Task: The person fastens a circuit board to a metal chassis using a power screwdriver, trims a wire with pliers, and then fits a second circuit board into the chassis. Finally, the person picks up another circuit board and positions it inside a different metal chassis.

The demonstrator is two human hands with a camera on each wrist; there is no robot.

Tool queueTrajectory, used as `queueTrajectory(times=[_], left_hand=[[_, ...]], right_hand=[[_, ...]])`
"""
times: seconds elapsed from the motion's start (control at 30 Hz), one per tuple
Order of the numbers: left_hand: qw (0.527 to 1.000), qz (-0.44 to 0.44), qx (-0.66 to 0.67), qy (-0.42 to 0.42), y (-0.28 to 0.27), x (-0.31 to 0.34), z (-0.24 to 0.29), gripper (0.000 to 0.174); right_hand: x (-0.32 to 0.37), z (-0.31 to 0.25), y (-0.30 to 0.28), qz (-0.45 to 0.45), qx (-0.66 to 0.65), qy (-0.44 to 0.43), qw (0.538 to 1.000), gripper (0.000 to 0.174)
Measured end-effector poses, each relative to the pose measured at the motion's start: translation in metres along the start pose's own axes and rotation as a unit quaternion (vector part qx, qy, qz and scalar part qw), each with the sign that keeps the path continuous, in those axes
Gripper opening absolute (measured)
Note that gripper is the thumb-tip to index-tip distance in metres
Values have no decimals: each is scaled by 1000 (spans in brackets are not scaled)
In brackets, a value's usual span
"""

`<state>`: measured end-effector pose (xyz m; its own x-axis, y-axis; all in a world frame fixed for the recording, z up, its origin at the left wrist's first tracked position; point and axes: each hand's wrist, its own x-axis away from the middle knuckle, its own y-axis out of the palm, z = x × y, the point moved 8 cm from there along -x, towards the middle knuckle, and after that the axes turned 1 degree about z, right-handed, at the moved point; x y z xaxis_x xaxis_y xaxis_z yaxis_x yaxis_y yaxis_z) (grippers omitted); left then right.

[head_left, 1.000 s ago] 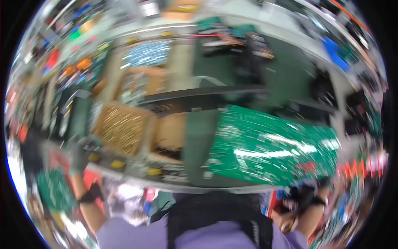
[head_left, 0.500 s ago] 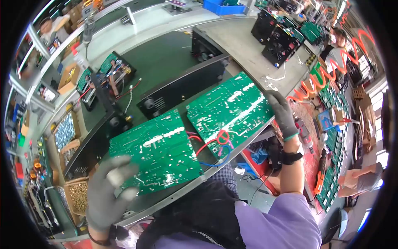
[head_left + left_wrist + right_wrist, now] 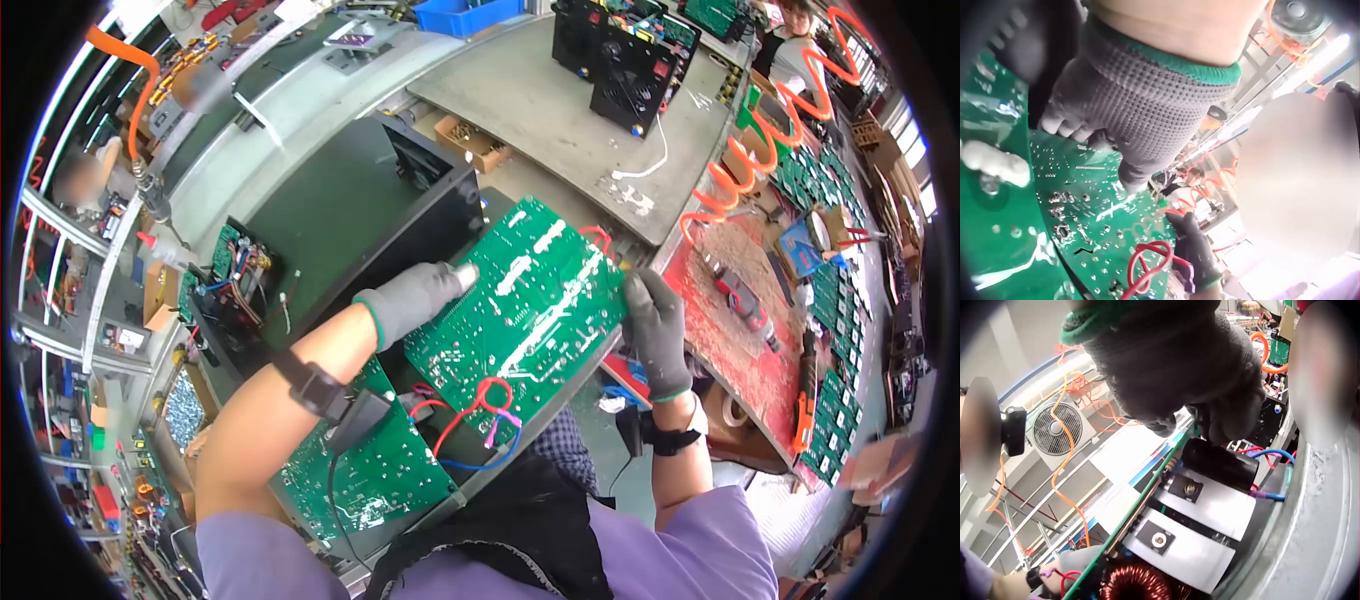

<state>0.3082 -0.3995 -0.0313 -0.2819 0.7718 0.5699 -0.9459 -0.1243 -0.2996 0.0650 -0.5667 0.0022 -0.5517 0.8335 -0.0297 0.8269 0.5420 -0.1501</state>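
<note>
A green circuit board (image 3: pixel 530 315) with its soldered side up is between my two gloved hands. My right hand (image 3: pixel 657 330) grips its right edge. At its far left edge my left hand (image 3: pixel 420 298) holds on, thumb over the face in the left wrist view. Beneath the board, the right wrist view shows a copper coil (image 3: pixel 1135 584), a black capacitor (image 3: pixel 1221 464) and white plates (image 3: pixel 1188 556). Red wire (image 3: pixel 490 388) and blue wire (image 3: pixel 487 466) hang at its near end. A second green board (image 3: pixel 375 480) lies left, partly covered by my left forearm.
Black metal panels (image 3: pixel 425 225) stand behind the boards. Black housings (image 3: pixel 635 85) sit on the grey bench at the back. To the right, a red-topped table carries a power drill (image 3: pixel 740 300), below a coiled orange hose (image 3: pixel 755 160). A screwdriver (image 3: pixel 152 195) hangs at left.
My left hand has moved from over the left board across to the far edge of the right board. The right hand stays at that board's right edge. The head view has shifted right.
</note>
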Motion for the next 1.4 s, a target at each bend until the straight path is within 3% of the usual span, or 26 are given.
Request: queueTrajectory(times=[0.03,0.1,0.17,0.23,0.3,0.37,0.4,0.5,0.57,0.6,0.77,0.8,0.87,0.93,1.03,1.1,1.2,1.23,1.27,1.3,1.4], left_hand=[[998,-32,56,1,8,7,12,58],[998,-32,14,43,10,9,25,55],[992,38,-74,100,4,9,33,54],[936,115,-254,213,7,26,71,50],[963,132,-139,189,6,27,86,42],[942,186,-129,247,-5,46,118,32],[932,209,-144,257,-16,76,148,30],[897,323,-167,251,-64,166,197,32],[827,387,-227,339,-93,216,213,35],[799,416,-236,364,-109,238,216,36],[784,491,-211,316,-193,262,152,39],[776,513,-237,281,-207,257,135,40],[786,532,-197,246,-216,247,110,42],[836,501,-89,204,-224,226,85,46],[833,500,64,229,-222,183,50,48],[839,470,128,245,-207,157,41,45],[810,448,66,373,-174,150,77,33],[812,440,74,377,-167,144,84,33],[768,461,15,444,-158,150,100,33],[715,481,-43,505,-147,158,113,32],[699,482,-44,526,-145,160,139,29]], right_hand=[[2,-3,0,16,-23,8,1000,29],[3,0,-3,52,-22,-2,998,28],[4,7,-12,82,-31,29,996,28],[8,-20,-28,115,-25,-55,991,28],[16,-51,-48,169,-70,-62,981,27],[21,-96,-59,241,-127,-129,954,29],[23,-117,-67,262,-52,-203,942,28],[19,-174,-43,216,-55,-296,929,27],[8,-207,-4,153,-83,-319,932,26],[1,-222,18,119,-98,-324,933,25],[-59,-251,136,-72,-198,-286,935,24],[-69,-252,154,-59,-147,-297,942,24],[-85,-242,190,-137,-170,-263,940,23],[-90,-237,203,-156,-148,-254,943,23],[-92,-247,194,-148,-121,-303,934,23],[-83,-267,169,-128,-84,-416,896,23],[-67,-277,126,-84,-27,-485,870,25],[-57,-279,112,-50,-13,-515,856,26],[-50,-278,95,7,64,-581,811,27],[-47,-274,86,2,9,-594,804,28],[-58,-271,59,27,-38,-545,837,31]])
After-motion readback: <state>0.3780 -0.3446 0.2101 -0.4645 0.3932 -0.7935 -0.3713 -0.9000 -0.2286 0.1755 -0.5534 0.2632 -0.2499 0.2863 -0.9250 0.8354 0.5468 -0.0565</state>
